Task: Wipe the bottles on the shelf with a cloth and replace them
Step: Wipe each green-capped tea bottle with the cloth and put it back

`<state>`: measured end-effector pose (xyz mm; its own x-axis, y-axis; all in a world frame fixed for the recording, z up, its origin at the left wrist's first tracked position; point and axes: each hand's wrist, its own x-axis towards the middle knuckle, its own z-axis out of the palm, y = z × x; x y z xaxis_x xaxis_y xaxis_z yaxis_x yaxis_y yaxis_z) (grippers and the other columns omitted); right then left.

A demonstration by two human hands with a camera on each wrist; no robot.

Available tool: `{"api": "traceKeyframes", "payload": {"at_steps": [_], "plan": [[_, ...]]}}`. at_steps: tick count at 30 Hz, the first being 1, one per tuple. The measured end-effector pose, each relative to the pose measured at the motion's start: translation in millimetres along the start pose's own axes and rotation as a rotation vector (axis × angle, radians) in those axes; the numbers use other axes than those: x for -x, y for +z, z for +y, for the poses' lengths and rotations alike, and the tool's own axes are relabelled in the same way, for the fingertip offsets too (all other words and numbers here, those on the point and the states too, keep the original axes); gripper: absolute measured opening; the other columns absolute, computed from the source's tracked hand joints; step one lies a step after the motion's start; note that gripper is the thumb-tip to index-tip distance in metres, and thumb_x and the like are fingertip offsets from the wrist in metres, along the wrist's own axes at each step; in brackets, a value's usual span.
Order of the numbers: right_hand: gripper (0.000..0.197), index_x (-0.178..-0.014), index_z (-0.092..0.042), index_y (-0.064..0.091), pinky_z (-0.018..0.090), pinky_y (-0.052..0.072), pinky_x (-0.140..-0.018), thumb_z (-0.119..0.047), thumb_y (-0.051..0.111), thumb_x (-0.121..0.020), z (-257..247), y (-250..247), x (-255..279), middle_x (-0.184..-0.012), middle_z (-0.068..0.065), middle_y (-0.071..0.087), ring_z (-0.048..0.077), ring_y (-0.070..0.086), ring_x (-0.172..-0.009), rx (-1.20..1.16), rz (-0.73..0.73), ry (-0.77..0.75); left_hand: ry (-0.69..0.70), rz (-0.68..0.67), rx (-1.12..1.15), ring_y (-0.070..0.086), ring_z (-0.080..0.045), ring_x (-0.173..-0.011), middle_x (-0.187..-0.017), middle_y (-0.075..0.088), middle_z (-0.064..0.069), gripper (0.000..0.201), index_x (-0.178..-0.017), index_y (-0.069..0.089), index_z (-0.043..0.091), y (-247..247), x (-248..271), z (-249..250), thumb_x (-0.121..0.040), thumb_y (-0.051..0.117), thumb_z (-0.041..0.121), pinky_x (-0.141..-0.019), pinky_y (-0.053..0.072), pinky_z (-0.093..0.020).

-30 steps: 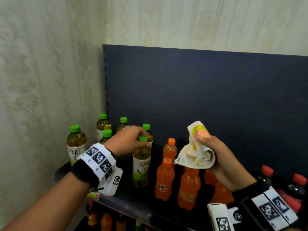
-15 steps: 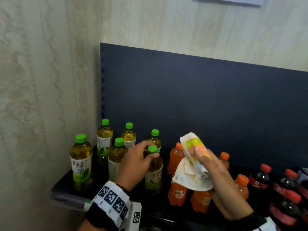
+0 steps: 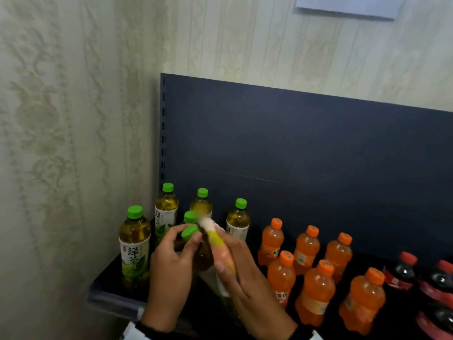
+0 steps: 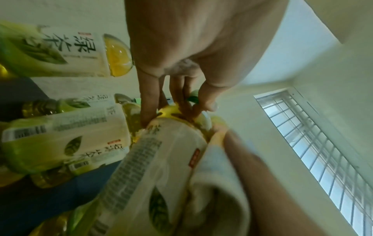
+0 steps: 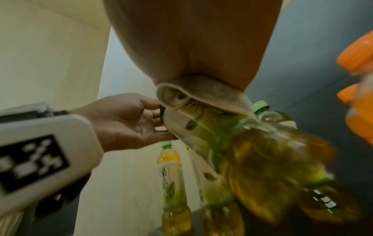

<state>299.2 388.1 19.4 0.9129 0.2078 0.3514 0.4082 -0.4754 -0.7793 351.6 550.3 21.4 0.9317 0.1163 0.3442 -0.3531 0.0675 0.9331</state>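
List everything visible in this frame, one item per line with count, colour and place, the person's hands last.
Held green tea bottle: one, green cap, amber liquid, lifted in front of the shelf between both hands.
Standing green tea bottles: five, green caps, left end of the shelf.
Orange soda bottles: seven, orange caps, middle of the shelf.
Dark cola bottles: at least three, red caps and labels, right end, partly cut off.
Cloth: one, white with yellow and orange, pressed against the held bottle.
Shelf: one, dark, with a dark back panel.
Left hand: holds the bottle's neck below the cap.
Right hand: grips the cloth round the bottle.
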Motion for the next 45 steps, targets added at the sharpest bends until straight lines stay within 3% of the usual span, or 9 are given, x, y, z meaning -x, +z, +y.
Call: {"api": "traceKeyframes", "payload": {"at_steps": [3, 9, 14, 22, 26, 32, 38, 41, 45], "plan": [[0.053, -0.156, -0.066, 0.019, 0.034, 0.041, -0.119, -0.062, 0.042, -0.108, 17, -4, 9, -0.155, -0.039, 0.034, -0.014, 0.038, -0.143, 0.040, -0.023, 0.010, -0.051, 0.079, 0.092, 0.072, -0.019, -0.102, -0.106, 0.076, -0.002, 0.043, -0.111, 0.071, 0.027, -7, -8, -1, -0.078, 0.062, 0.052, -0.087, 0.061, -0.043], [0.044, -0.152, -0.067, 0.026, 0.026, 0.038, -0.118, -0.060, 0.036, -0.110, 2, -5, -10, -0.151, -0.041, 0.035, -0.012, 0.035, -0.146, 0.020, 0.151, -0.041, 0.001, 0.025, 0.031, 0.072, 0.000, -0.092, -0.099, 0.075, 0.016, 0.049, -0.106, 0.068, 0.036, 20, 1, 0, -0.069, 0.060, 0.067, -0.081, 0.060, -0.034], [0.048, -0.156, -0.064, 0.022, 0.031, 0.037, -0.120, -0.058, 0.034, -0.110, 0, -5, -10, -0.160, -0.038, 0.026, -0.010, 0.027, -0.152, 0.113, 0.120, -0.091, 0.000, 0.047, 0.093, 0.072, -0.020, -0.105, -0.109, 0.076, 0.002, 0.044, -0.111, 0.071, 0.030, 20, -4, 3, -0.077, 0.062, 0.055, -0.091, 0.060, -0.050], [0.045, -0.155, -0.059, 0.031, 0.034, 0.041, -0.120, -0.051, 0.040, -0.112, 16, -16, 12, -0.152, -0.030, 0.043, -0.005, 0.041, -0.145, 0.137, 0.126, -0.015, -0.041, 0.104, 0.241, 0.077, -0.011, -0.090, -0.099, 0.080, 0.004, 0.034, -0.111, 0.071, 0.026, 0, -17, 0, -0.085, 0.060, 0.045, -0.066, 0.063, -0.027], [0.045, -0.157, -0.057, 0.027, 0.030, 0.040, -0.119, -0.053, 0.034, -0.113, -12, 3, -9, -0.154, -0.034, 0.037, -0.005, 0.036, -0.148, 0.174, 0.213, -0.090, 0.025, 0.038, 0.151, 0.071, -0.014, -0.104, -0.108, 0.076, 0.003, 0.047, -0.113, 0.070, 0.028, 14, -2, 0, -0.078, 0.059, 0.057, -0.086, 0.059, -0.038], [0.046, -0.155, -0.060, 0.029, 0.028, 0.045, -0.111, -0.060, 0.035, -0.110, -7, 2, 1, -0.155, -0.032, 0.039, -0.008, 0.042, -0.143, 0.187, 0.117, -0.097, -0.042, 0.095, 0.284, 0.075, -0.018, -0.098, -0.108, 0.078, -0.002, 0.044, -0.114, 0.072, 0.023, -9, -10, 4, -0.081, 0.060, 0.048, -0.080, 0.060, -0.042], [0.035, -0.136, -0.041, 0.067, 0.031, 0.057, -0.104, -0.051, 0.047, -0.109, 8, -9, 3, -0.140, -0.007, 0.071, 0.009, 0.066, -0.130, -0.471, 0.243, 0.204, 0.004, 0.132, 0.408, 0.077, -0.015, -0.094, -0.106, 0.080, 0.000, 0.027, -0.101, 0.077, 0.031, -32, -20, 10, -0.090, 0.058, 0.046, -0.064, 0.061, -0.031], [0.047, -0.137, -0.019, 0.070, 0.058, 0.051, -0.113, -0.047, 0.052, -0.104, 3, -16, -11, -0.133, 0.013, 0.075, 0.033, 0.070, -0.127, -0.946, 0.371, 0.414, 0.010, 0.133, 0.470, 0.077, -0.011, -0.093, -0.107, 0.080, 0.003, 0.024, -0.096, 0.078, 0.037, -24, -15, 8, -0.091, 0.057, 0.046, -0.064, 0.063, -0.027], [0.050, -0.141, -0.018, 0.066, 0.054, 0.060, -0.101, -0.050, 0.050, -0.106, 3, -7, -9, -0.134, 0.014, 0.074, 0.034, 0.072, -0.124, -1.031, 0.454, 0.406, 0.039, 0.201, 0.524, 0.075, -0.007, -0.094, -0.105, 0.079, 0.006, 0.022, -0.100, 0.075, 0.034, -18, -17, 8, -0.091, 0.056, 0.044, -0.065, 0.062, -0.024]]}}
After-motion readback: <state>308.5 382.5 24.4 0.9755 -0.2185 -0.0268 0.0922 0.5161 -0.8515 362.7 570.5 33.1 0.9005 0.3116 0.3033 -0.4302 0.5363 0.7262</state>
